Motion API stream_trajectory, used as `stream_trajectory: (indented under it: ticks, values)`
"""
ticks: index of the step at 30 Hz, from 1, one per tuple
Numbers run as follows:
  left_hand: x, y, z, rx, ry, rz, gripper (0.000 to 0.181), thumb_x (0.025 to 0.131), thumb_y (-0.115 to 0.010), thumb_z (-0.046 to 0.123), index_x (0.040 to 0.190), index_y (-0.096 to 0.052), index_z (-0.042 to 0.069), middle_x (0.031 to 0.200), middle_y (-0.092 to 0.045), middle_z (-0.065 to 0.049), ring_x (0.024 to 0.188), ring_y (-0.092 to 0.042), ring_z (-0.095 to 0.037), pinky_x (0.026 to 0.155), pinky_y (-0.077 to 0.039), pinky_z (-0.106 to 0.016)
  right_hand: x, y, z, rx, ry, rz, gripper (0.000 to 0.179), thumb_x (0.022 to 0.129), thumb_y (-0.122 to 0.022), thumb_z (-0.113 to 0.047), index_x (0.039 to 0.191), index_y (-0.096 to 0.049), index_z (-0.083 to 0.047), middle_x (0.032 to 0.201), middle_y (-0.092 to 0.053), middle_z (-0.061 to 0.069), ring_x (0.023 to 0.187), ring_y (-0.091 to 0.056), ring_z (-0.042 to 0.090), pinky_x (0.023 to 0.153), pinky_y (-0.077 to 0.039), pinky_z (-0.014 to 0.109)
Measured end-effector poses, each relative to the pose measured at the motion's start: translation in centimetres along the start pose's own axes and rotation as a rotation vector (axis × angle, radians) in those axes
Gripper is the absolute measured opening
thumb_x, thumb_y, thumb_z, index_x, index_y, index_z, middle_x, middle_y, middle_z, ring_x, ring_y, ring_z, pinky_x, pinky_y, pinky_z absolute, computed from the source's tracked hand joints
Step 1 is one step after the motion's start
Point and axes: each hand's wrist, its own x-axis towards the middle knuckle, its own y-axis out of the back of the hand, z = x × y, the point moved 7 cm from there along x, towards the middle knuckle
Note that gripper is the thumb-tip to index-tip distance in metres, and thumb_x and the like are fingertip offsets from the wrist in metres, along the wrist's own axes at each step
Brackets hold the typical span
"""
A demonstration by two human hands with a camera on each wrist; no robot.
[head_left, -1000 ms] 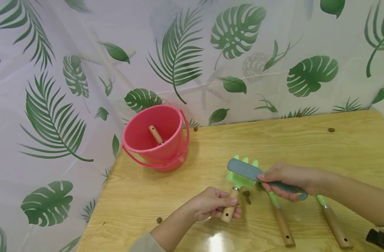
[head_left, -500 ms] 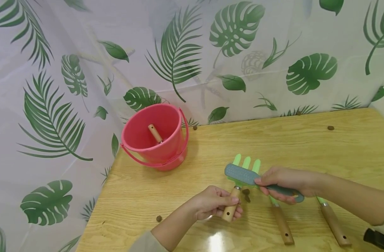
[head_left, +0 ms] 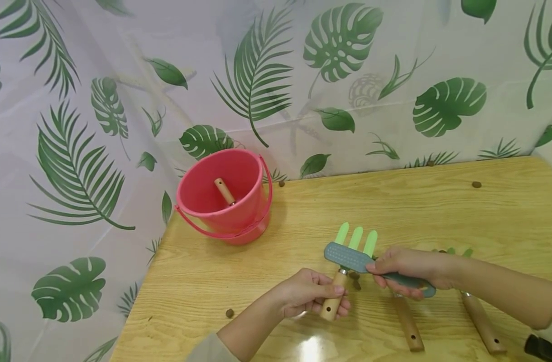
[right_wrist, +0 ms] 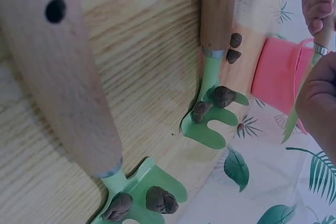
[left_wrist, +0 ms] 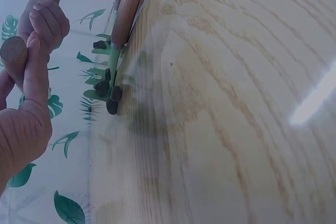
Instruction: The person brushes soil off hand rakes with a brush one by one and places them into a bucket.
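My left hand grips the wooden handle of a small green hand rake, its tines pointing away from me. In my right hand is a grey-blue tool with a flat, dotted head, held by its handle between thumb and fingers. That head lies across the base of the rake's tines and hides part of its green plate. Two more green hand rakes lie under and beside my right forearm, one with a wooden handle nearer the middle. In the right wrist view dark brown lumps sit on both rakes' heads.
A pink bucket stands at the back left, with a wooden handle inside it. Small brown lumps are scattered on the wooden table. A leaf-printed curtain hangs behind. A black object is at the lower right.
The grey-blue tool has slid down the rake toward its handle, so more of the green tines shows above it. My left hand has barely moved.
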Motion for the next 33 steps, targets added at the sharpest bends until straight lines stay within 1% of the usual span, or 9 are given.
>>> stream_trajectory:
  ticks: [8, 15, 23, 30, 33]
  values:
    - [-0.1, -0.2, 0.0, -0.023, -0.007, -0.01, 0.037, 0.093, -0.057, 0.008, 0.112, -0.051, -0.023, 0.099, -0.067, -0.027, 0.076, -0.07, -0.014, 0.072, -0.057, -0.032, -0.2, 0.3, 0.2, -0.006, 0.008, 0.025, 0.037, 0.101, -0.042, -0.031, 0.075, -0.056, -0.008, 0.047, -0.046, -0.01, 0.036, -0.042, -0.002, 0.038, -0.035, 0.014]
    - [-0.2, -0.3, 0.1, -0.022, -0.01, -0.019, 0.036, 0.093, -0.058, 0.007, 0.112, -0.051, -0.023, 0.097, -0.068, -0.024, 0.075, -0.069, -0.013, 0.072, -0.057, -0.032, -0.3, 0.3, -0.1, -0.008, 0.043, -0.01, 0.037, 0.102, -0.04, -0.029, 0.076, -0.057, -0.008, 0.047, -0.047, -0.01, 0.036, -0.043, -0.002, 0.039, -0.035, 0.014]
    - [-0.5, 0.0, 0.0, 0.004, -0.009, -0.006, 0.035, 0.092, -0.06, 0.008, 0.111, -0.053, -0.021, 0.093, -0.07, -0.021, 0.075, -0.069, -0.014, 0.072, -0.057, -0.033, -0.4, 0.4, -0.2, -0.013, 0.061, -0.028, 0.038, 0.103, -0.038, -0.028, 0.077, -0.057, -0.008, 0.048, -0.048, -0.01, 0.037, -0.044, -0.002, 0.039, -0.036, 0.014]
    - [-0.7, -0.1, -0.1, 0.017, -0.007, -0.015, 0.034, 0.092, -0.059, 0.005, 0.109, -0.053, -0.023, 0.094, -0.067, -0.029, 0.071, -0.068, -0.016, 0.073, -0.057, -0.037, -0.7, 1.6, -0.4, -0.077, 0.067, 0.026, 0.037, 0.103, -0.038, -0.027, 0.077, -0.054, -0.007, 0.047, -0.046, -0.009, 0.036, -0.044, -0.001, 0.038, -0.035, 0.015]
    - [-0.8, 0.0, -0.3, 0.022, -0.005, -0.008, 0.032, 0.091, -0.06, 0.005, 0.107, -0.055, -0.022, 0.094, -0.066, -0.031, 0.071, -0.069, -0.017, 0.073, -0.057, -0.038, -0.6, 2.2, -0.5, -0.098, 0.067, 0.045, 0.038, 0.103, -0.038, -0.029, 0.077, -0.054, -0.006, 0.048, -0.047, -0.009, 0.036, -0.043, -0.001, 0.039, -0.036, 0.015]
